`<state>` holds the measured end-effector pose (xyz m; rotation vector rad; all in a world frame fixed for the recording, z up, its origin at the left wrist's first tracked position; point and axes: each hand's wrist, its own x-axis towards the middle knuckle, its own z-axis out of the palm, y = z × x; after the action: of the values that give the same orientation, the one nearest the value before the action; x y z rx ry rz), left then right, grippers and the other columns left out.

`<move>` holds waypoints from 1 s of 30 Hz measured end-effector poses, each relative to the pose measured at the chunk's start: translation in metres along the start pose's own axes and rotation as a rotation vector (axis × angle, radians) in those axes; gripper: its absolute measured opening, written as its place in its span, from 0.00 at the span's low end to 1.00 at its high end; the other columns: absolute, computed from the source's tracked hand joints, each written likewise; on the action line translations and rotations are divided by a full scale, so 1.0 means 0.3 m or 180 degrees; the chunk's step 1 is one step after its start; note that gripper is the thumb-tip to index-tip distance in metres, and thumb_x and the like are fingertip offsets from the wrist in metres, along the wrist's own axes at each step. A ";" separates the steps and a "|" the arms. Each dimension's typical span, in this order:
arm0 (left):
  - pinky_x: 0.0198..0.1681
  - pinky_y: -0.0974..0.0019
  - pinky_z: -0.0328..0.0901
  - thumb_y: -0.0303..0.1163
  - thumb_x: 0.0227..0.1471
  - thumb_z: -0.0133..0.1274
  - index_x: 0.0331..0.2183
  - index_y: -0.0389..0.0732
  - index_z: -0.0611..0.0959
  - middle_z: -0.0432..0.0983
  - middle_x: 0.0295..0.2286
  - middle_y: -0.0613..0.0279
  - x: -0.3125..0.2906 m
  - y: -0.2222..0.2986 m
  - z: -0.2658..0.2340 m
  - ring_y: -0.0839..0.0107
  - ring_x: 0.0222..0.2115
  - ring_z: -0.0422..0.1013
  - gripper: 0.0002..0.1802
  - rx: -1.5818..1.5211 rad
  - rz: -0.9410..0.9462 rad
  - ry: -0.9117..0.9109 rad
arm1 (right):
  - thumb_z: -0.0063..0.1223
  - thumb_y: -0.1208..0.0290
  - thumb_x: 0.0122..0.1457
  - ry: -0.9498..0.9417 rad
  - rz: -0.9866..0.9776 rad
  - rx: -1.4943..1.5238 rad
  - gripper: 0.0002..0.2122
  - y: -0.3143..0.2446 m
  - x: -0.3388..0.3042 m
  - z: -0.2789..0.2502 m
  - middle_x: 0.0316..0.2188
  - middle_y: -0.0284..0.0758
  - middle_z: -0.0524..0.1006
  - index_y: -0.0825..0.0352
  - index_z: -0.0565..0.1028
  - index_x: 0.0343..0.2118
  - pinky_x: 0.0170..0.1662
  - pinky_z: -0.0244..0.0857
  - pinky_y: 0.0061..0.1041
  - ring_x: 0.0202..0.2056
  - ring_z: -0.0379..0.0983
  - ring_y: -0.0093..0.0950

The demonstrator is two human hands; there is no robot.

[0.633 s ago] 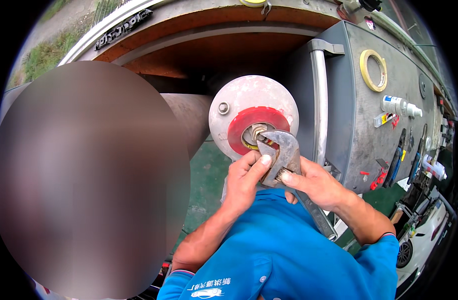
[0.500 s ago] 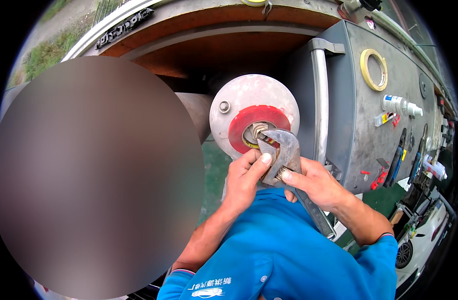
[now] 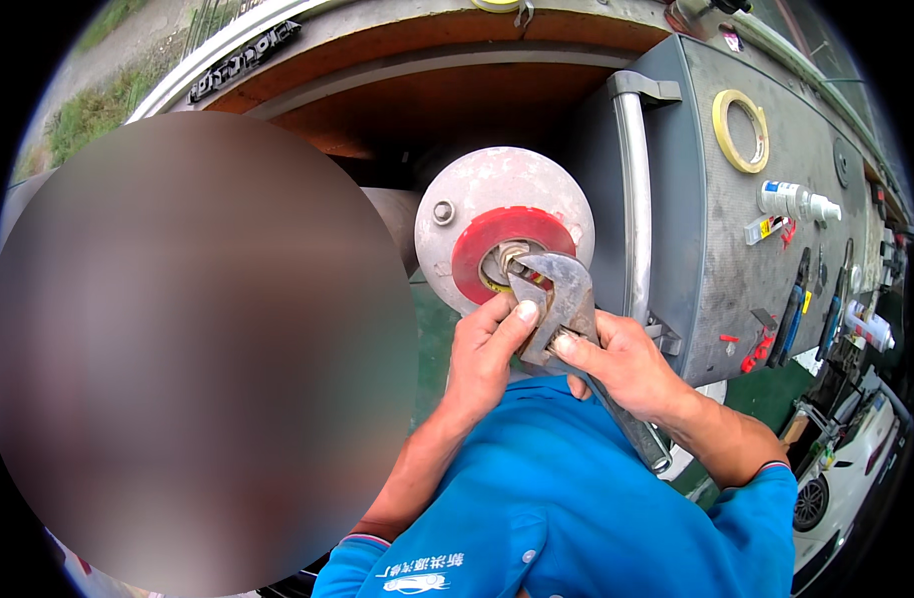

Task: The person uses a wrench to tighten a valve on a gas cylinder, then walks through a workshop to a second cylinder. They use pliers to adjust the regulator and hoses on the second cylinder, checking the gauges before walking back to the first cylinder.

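Observation:
Both my hands grip a large, worn adjustable wrench (image 3: 573,289) in front of my blue shirt. My left hand (image 3: 485,349) pinches the smaller jaw, its thumb on the metal. My right hand (image 3: 624,367) wraps the wrench just below the head, with its thumb at the adjusting screw. The handle slants down to the right. The jaws point at a brass-coloured fitting (image 3: 514,251) in the middle of a red ring (image 3: 474,244) on a pale, round-topped tank (image 3: 517,179). Whether the jaws touch the fitting I cannot tell. A bolt head (image 3: 443,212) sits on the tank's upper left.
Right of the tank stands a grey cabinet (image 3: 676,229) with a metal handle bar (image 3: 633,199). On its top lie a tape roll (image 3: 721,130), a white bottle (image 3: 791,200), red clips (image 3: 761,351) and pliers (image 3: 798,309). A large blurred disc covers the left side. A white car (image 3: 846,478) stands lower right.
The view has shifted slightly. My right thumb has moved a little at the wrench's adjusting screw; both hands keep their hold on the wrench.

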<state>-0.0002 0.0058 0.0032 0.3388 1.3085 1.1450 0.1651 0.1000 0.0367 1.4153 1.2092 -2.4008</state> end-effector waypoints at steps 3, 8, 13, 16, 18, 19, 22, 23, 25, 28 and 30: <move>0.33 0.74 0.60 0.43 0.63 0.44 0.43 0.31 0.79 0.75 0.30 0.65 0.004 -0.003 0.007 0.80 0.29 0.65 0.22 0.0000 0.0059 -0.0011 | 0.54 0.56 0.64 0.0093 -0.0057 -0.0094 0.18 0.005 0.000 0.007 0.22 0.31 0.74 0.71 0.74 0.39 0.26 0.66 0.22 0.23 0.72 0.19; 0.35 0.73 0.61 0.41 0.62 0.44 0.43 0.32 0.80 0.76 0.31 0.64 0.003 0.015 0.005 0.79 0.31 0.67 0.21 0.0061 0.0057 -0.0016 | 0.55 0.56 0.63 0.0133 -0.0079 -0.0088 0.18 0.005 0.001 0.013 0.22 0.32 0.74 0.71 0.75 0.38 0.26 0.67 0.22 0.23 0.72 0.20; 0.36 0.72 0.62 0.40 0.62 0.43 0.44 0.31 0.79 0.76 0.33 0.62 0.004 0.023 0.002 0.78 0.32 0.68 0.22 0.0167 -0.0004 -0.0059 | 0.53 0.56 0.64 -0.0013 -0.0057 -0.0057 0.19 0.001 0.003 0.009 0.27 0.34 0.74 0.71 0.74 0.41 0.26 0.67 0.22 0.24 0.72 0.20; 0.37 0.71 0.63 0.40 0.62 0.43 0.44 0.31 0.79 0.77 0.34 0.60 0.006 0.021 -0.002 0.77 0.33 0.69 0.22 0.0138 0.0013 -0.0039 | 0.51 0.56 0.65 -0.0207 -0.0143 0.0317 0.19 -0.001 0.008 0.017 0.32 0.35 0.75 0.71 0.73 0.45 0.27 0.67 0.22 0.25 0.71 0.20; 0.38 0.71 0.64 0.41 0.62 0.43 0.44 0.30 0.79 0.78 0.35 0.58 0.007 0.020 -0.002 0.76 0.34 0.70 0.22 -0.0102 0.0017 -0.0026 | 0.50 0.57 0.66 -0.0321 -0.0194 0.0621 0.19 0.004 0.009 0.024 0.34 0.35 0.74 0.71 0.72 0.46 0.28 0.67 0.22 0.26 0.71 0.21; 0.39 0.70 0.64 0.41 0.62 0.43 0.44 0.30 0.79 0.78 0.35 0.58 0.007 0.018 -0.008 0.75 0.35 0.70 0.22 -0.0052 -0.0002 -0.0066 | 0.50 0.57 0.66 -0.0295 -0.0170 0.0558 0.19 0.003 0.010 0.025 0.34 0.35 0.74 0.71 0.72 0.46 0.29 0.67 0.22 0.26 0.71 0.20; 0.38 0.70 0.65 0.39 0.62 0.44 0.43 0.31 0.79 0.78 0.34 0.59 0.009 0.022 -0.017 0.76 0.34 0.70 0.21 -0.0136 -0.0077 -0.0150 | 0.50 0.56 0.66 -0.0223 -0.0128 0.0382 0.19 0.002 0.009 0.023 0.33 0.34 0.75 0.71 0.73 0.45 0.29 0.67 0.22 0.27 0.72 0.20; 0.36 0.70 0.65 0.38 0.62 0.44 0.42 0.32 0.80 0.77 0.32 0.61 0.007 0.034 -0.007 0.78 0.32 0.69 0.19 -0.0319 -0.0114 -0.0153 | 0.50 0.56 0.66 -0.0202 -0.0134 0.0333 0.19 0.011 0.009 0.023 0.32 0.34 0.75 0.71 0.73 0.45 0.29 0.67 0.22 0.26 0.72 0.20; 0.35 0.71 0.64 0.37 0.62 0.45 0.41 0.32 0.80 0.77 0.30 0.64 0.006 0.035 -0.007 0.79 0.31 0.68 0.17 -0.0462 -0.0156 -0.0177 | 0.51 0.55 0.66 -0.0127 -0.0123 0.0234 0.20 0.016 0.006 0.028 0.31 0.35 0.76 0.72 0.73 0.44 0.29 0.67 0.22 0.26 0.72 0.20; 0.34 0.71 0.64 0.37 0.63 0.45 0.40 0.32 0.80 0.77 0.30 0.64 0.015 -0.003 -0.024 0.80 0.30 0.68 0.18 -0.0308 -0.0104 -0.0183 | 0.51 0.53 0.65 0.0040 -0.0091 0.0093 0.21 0.020 0.000 0.035 0.29 0.36 0.76 0.72 0.74 0.43 0.28 0.66 0.21 0.25 0.72 0.19; 0.34 0.71 0.64 0.38 0.63 0.45 0.40 0.32 0.80 0.77 0.30 0.64 0.020 -0.017 -0.021 0.80 0.31 0.68 0.18 -0.0157 0.0017 -0.0117 | 0.51 0.52 0.65 0.0158 -0.0103 0.0013 0.22 0.030 -0.002 0.039 0.28 0.36 0.77 0.72 0.74 0.42 0.27 0.66 0.21 0.24 0.71 0.19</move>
<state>-0.0044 0.0059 -0.0061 0.3258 1.2458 1.1683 0.1613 0.0858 0.0348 1.4764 1.2485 -2.4041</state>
